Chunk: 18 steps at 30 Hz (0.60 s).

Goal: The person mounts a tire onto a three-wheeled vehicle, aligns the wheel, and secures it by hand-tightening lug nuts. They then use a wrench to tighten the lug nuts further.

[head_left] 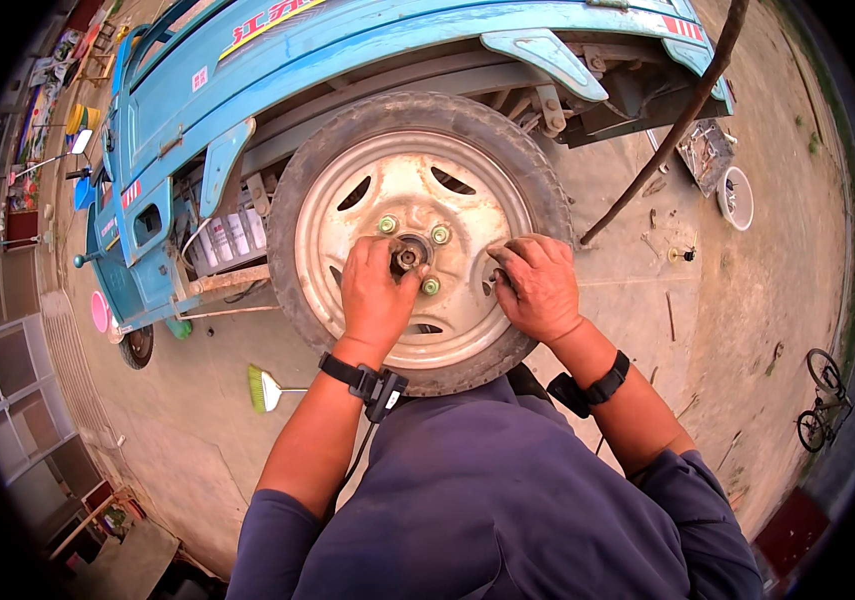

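Observation:
A vehicle wheel with a pale, dirt-stained steel rim and black tyre is mounted on a blue cargo vehicle in front of me. Several greenish wheel nuts surround its hub. My left hand is at the hub, thumb and fingers closed round the greasy axle nut in the centre. Over the right part of the rim, my right hand has its fingertips drawn together. Something small and dark may be in them, too hidden to name.
A brown pole leans at the right of the wheel. Beyond it are a tray of tools, a white basin and small parts on the concrete. A green-bristled broom lies at the left. A bicycle stands far right.

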Each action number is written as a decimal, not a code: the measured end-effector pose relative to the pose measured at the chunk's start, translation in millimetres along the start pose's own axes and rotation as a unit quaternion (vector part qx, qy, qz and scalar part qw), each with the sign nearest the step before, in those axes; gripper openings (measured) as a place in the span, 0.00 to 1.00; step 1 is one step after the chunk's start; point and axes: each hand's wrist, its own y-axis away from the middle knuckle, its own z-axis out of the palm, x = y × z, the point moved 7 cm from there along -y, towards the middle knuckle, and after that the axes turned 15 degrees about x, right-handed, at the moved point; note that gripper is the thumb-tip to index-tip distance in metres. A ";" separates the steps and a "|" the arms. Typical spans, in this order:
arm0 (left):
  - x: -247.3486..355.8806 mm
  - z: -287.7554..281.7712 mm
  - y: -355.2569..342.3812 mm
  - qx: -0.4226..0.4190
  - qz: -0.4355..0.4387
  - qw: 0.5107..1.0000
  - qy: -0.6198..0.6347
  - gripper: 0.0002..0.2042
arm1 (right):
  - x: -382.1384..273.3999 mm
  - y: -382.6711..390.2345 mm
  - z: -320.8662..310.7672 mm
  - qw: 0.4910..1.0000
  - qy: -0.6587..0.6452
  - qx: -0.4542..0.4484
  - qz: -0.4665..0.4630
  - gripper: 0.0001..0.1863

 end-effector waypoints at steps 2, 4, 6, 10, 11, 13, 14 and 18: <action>1.4 0.6 -1.3 0.002 0.006 1.000 -0.005 0.22 | 0.1 -0.4 -0.5 1.000 -0.002 0.003 -0.002 0.21; -1.3 1.7 0.7 -0.007 0.000 1.000 -0.010 0.22 | -0.3 -0.7 -0.5 1.000 0.002 0.004 -0.005 0.21; -3.8 2.6 2.7 -0.011 -0.003 1.000 -0.013 0.23 | -0.8 -0.8 -0.4 1.000 0.013 0.003 -0.010 0.21; -2.3 1.2 2.5 0.000 0.013 1.000 -0.023 0.23 | 0.8 0.4 0.5 1.000 -0.005 -0.001 0.003 0.22; -0.9 0.4 1.7 0.005 0.021 0.999 -0.027 0.23 | 0.9 0.3 1.0 1.000 -0.007 -0.002 0.005 0.22; -1.8 1.3 2.5 -0.001 0.026 0.999 -0.020 0.23 | 0.8 0.4 1.1 1.000 -0.007 -0.002 0.005 0.22; -2.2 1.5 2.7 -0.003 0.029 0.999 -0.017 0.23 | 0.5 0.3 0.8 1.000 -0.006 0.000 0.003 0.22; -1.4 0.4 1.5 -0.006 0.036 0.999 -0.015 0.24 | 0.3 1.6 1.1 1.000 -0.004 0.003 -0.001 0.22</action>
